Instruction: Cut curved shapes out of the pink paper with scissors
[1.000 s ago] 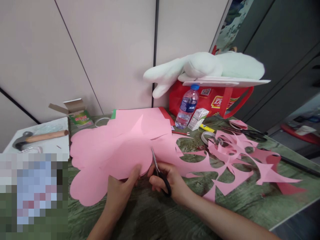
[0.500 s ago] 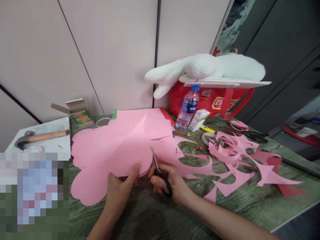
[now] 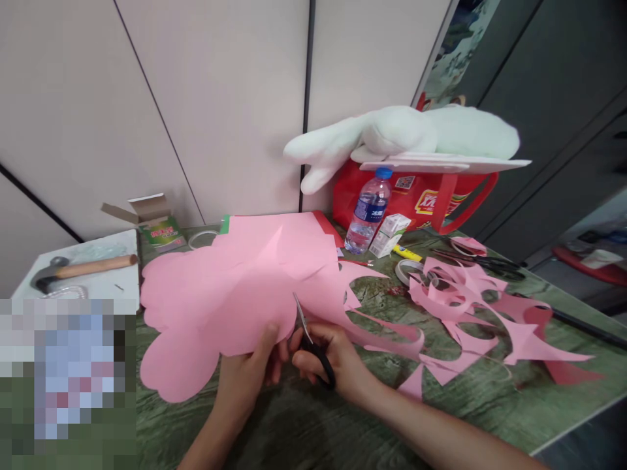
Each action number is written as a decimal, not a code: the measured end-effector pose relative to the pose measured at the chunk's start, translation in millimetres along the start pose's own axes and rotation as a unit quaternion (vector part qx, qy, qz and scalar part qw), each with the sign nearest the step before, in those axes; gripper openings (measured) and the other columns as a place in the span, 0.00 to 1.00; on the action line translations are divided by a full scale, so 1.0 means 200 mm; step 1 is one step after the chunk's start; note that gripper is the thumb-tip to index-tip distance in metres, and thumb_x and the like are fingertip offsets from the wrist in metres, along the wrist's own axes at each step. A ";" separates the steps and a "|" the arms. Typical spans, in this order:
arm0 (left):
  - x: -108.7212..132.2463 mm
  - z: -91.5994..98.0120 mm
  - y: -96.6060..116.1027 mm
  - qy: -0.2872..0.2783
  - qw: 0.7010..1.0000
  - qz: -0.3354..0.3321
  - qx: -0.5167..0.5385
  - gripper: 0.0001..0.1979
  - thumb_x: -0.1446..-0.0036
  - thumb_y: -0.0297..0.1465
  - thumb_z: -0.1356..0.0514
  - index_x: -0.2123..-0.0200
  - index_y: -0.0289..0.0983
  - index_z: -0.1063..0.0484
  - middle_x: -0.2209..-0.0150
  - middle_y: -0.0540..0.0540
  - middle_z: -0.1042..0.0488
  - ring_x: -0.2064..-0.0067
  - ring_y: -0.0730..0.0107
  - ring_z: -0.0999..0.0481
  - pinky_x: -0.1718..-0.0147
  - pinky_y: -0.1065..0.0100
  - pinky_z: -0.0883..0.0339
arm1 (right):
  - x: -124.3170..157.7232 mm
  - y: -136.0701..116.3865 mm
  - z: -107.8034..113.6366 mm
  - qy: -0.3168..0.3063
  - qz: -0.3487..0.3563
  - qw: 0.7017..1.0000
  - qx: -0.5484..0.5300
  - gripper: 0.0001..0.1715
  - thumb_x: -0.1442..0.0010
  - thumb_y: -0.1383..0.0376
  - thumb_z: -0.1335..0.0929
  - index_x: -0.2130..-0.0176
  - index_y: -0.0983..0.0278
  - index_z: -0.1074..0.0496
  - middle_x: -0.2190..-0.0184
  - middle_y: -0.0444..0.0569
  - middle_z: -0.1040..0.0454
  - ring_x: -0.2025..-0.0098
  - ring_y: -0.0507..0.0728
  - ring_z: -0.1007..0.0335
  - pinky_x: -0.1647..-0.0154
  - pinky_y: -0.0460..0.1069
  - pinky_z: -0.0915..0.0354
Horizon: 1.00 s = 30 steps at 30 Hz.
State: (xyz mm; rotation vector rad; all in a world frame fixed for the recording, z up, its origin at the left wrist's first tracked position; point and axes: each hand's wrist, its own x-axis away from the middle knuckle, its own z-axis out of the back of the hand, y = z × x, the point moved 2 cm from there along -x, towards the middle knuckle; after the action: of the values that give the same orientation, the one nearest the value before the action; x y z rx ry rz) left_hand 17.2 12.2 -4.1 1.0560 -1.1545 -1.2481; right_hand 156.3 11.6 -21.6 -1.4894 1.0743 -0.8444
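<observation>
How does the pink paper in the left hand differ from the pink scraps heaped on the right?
The pink paper is broad with a rounded edge; the pink scraps are narrower, with curved cut-outs and pointed ends. The left hand grips the pink paper, while the pink scraps lie overlapping on the table. Both share the same color.
</observation>
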 end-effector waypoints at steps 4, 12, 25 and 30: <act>0.03 -0.01 0.05 0.029 0.999 0.015 -0.036 0.25 0.46 0.44 0.45 0.90 0.39 0.38 0.92 0.56 0.43 0.85 0.78 0.43 0.80 0.73 0.45 | 0.00 -0.03 0.01 0.019 0.017 0.999 0.036 0.27 0.58 0.48 0.25 0.74 0.67 0.33 0.82 0.40 0.37 0.81 0.47 0.47 0.81 0.43 0.49; 0.04 -0.03 0.04 0.024 0.999 0.011 -0.031 0.23 0.47 0.44 0.44 0.89 0.39 0.35 0.91 0.54 0.40 0.85 0.76 0.41 0.81 0.71 0.44 | -0.03 -0.06 0.04 0.059 0.044 0.995 0.067 0.28 0.61 0.47 0.24 0.74 0.65 0.35 0.82 0.39 0.40 0.79 0.48 0.48 0.79 0.44 0.51; 0.04 -0.01 0.08 0.043 0.996 0.039 -0.062 0.23 0.51 0.44 0.42 0.91 0.39 0.38 0.92 0.54 0.42 0.88 0.78 0.43 0.84 0.71 0.45 | -0.02 -0.08 0.01 -0.029 0.033 0.999 -0.013 0.26 0.55 0.49 0.26 0.73 0.65 0.36 0.80 0.39 0.43 0.78 0.47 0.52 0.78 0.45 0.52; 0.04 -0.01 0.07 0.048 0.997 0.031 -0.055 0.23 0.51 0.43 0.41 0.91 0.39 0.38 0.93 0.54 0.42 0.88 0.79 0.44 0.86 0.72 0.47 | -0.02 -0.09 0.02 -0.029 0.026 0.999 -0.009 0.27 0.57 0.48 0.25 0.74 0.65 0.37 0.80 0.38 0.44 0.79 0.47 0.54 0.79 0.44 0.52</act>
State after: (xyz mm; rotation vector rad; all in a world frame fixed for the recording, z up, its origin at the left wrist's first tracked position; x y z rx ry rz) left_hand 20.0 5.8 10.9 0.9808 -1.0261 -1.1849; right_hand 160.7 17.6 -4.9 -1.4865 1.0750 -0.7522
